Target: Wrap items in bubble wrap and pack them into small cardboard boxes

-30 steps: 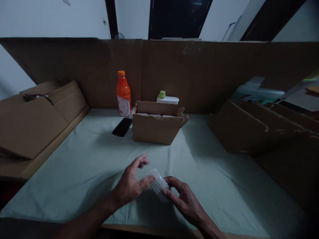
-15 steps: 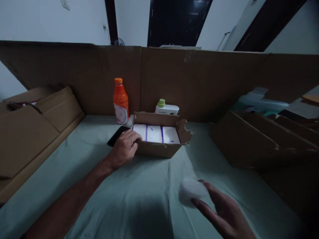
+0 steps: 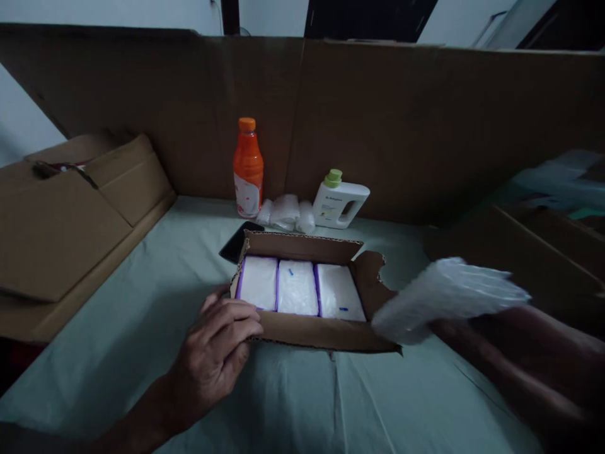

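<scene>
The left hand (image 3: 208, 353) is positioned at the near left corner of an open cardboard box (image 3: 321, 335), with its fingers curled over the rim and grasping it. The right hand (image 3: 491, 353) is raised at the right, blurred, and grasps a piece of bubble wrap (image 3: 449, 293); the exact placement of its fingers cannot be told, as the wrap covers part of them. The bubble wrap is clear of the pale green cloth (image 3: 293, 403) covering the worktop, and its lower left end overlaps the near right corner of the box in view; contact between the two cannot be told. Inside the box, three white packs (image 3: 297, 287) with purple edges sit side by side in one row. A black phone (image 3: 239, 243) lies flat just beyond the left rear corner of the box. Behind the box, a group of bubble-wrapped bundles (image 3: 285, 212) rests between an upright orange bottle (image 3: 248, 167), at left, and a white bottle (image 3: 333, 205) with a green cap and integral handle, at right. Larger cardboard cartons flank the worktop on the left (image 3: 61, 233) and right. A tall cardboard panel (image 3: 401, 126) spans the rear
</scene>
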Motion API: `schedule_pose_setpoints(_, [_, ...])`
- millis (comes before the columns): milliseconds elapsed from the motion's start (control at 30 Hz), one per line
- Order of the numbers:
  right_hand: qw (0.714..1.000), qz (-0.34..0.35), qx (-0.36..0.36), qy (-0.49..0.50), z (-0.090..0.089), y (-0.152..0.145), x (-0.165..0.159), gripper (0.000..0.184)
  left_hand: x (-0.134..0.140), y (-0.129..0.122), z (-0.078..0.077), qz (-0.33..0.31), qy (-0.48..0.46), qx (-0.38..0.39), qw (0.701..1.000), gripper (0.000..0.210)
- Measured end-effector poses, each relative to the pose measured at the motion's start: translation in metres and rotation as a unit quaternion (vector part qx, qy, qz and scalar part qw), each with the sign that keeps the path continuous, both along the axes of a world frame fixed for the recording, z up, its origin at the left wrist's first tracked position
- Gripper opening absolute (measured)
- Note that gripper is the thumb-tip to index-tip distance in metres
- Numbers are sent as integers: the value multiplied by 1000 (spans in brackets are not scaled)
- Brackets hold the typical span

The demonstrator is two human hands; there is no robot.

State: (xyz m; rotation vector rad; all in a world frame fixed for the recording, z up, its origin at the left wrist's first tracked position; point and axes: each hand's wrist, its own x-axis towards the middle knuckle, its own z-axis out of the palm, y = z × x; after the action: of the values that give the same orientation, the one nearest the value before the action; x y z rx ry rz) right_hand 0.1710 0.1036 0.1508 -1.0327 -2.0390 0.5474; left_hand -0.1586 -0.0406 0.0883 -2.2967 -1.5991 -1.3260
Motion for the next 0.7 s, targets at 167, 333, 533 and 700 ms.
schedule_pose_setpoints(167, [998, 28, 15, -46, 10, -4, -39, 20, 1, 3, 6, 15, -28, 18, 999, 24])
schedule_pose_setpoints(333, [990, 55, 103, -78, 18, -12, -78, 12, 6, 0, 34, 72, -55, 86, 992, 37])
schedule_pose_setpoints(533, [943, 109, 293, -109, 21, -26, -132, 6, 21, 33, 62, 19, -238, -128, 963, 69])
schedule_pose_setpoints(700, [959, 174, 218, -52, 19, -36, -128, 28, 27, 34, 73, -12, -302, -147, 942, 59])
